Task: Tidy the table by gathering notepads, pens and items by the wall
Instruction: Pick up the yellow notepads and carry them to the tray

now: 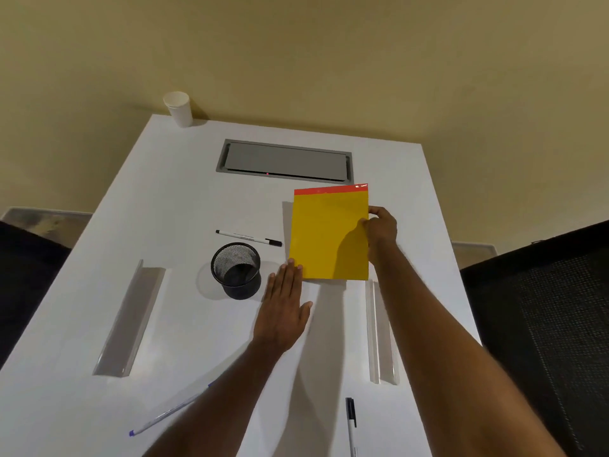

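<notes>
A yellow notepad (326, 232) with a red top strip lies flat on the white table (184, 192). My right hand (380, 230) grips its right edge. My left hand (285, 305) rests flat and open on the table, fingertips touching the pad's near left corner. A black mesh pen cup (236, 270) stands empty left of the pad. A white marker with a black cap (248, 238) lies just behind the cup. A blue-tipped pen (164, 415) lies near the front left, partly under my left forearm. Another black-capped marker (351, 427) lies at the front.
A white paper cup (179, 108) stands at the far left corner by the beige wall. A grey cable hatch (285, 161) is set into the table behind the pad. Two clear angled name holders (130, 319) (380, 334) lie left and right. Black mesh chairs (540, 324) flank the table.
</notes>
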